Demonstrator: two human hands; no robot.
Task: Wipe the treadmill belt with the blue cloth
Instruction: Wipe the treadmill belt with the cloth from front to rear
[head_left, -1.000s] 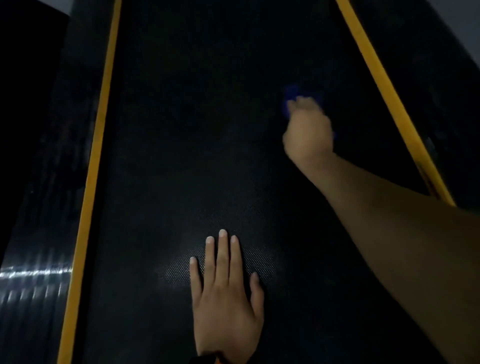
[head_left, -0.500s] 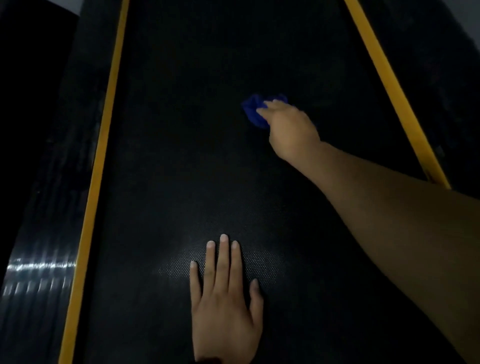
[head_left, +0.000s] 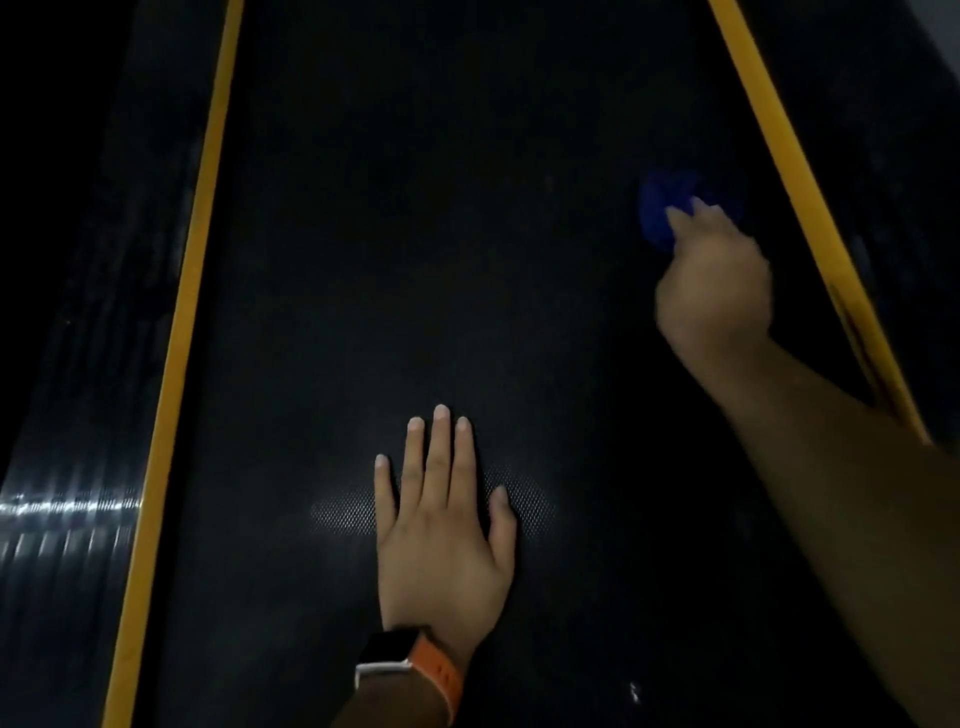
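The belt (head_left: 415, 260) is a dark, finely dotted surface, and its long axis runs straight away from the person. The room is dim; one pale patch of light lies on the belt around the left hand (head_left: 441, 540). A yellow strip (head_left: 176, 364) borders the belt on the left and a second strip (head_left: 800, 208) on the right, with a glossy black rail (head_left: 78, 467) outside the left one.

The cloth (head_left: 657, 213) lies on the far right part of the belt, near the right strip but apart from it. It is a blurred, crumpled lump, so I cannot tell its long axis.

The fingers of the right hand (head_left: 714, 291) are on the cloth; the blur hides whether they curl around it. The left hand lies flat on the belt with straight fingers, and its wrist carries a watch (head_left: 387, 654). Bare belt stretches between the cloth and the left strip.
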